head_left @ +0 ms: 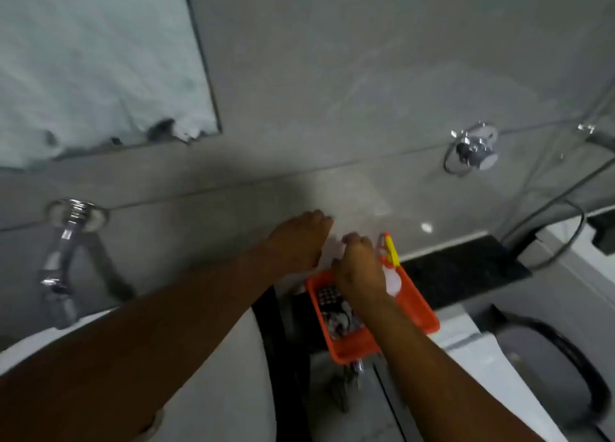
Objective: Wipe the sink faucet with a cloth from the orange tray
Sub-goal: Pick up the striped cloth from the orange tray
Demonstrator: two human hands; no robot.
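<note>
The chrome sink faucet comes out of the grey tiled wall at the left, above the white basin. An orange tray stands on a ledge to the right of the basin and holds a pale cloth, dark items and a yellow and red tool at its far end. My right hand is over the tray's far end, fingers curled down by the pale cloth; blur hides the grip. My left hand lies stretched out flat just left of the right hand, near the wall.
A mirror hangs on the wall at the upper left. A chrome wall valve with a ring sits at the right, with a hose beside it. A black stone ledge runs behind the tray. A white fixture with a dark seat is at the lower right.
</note>
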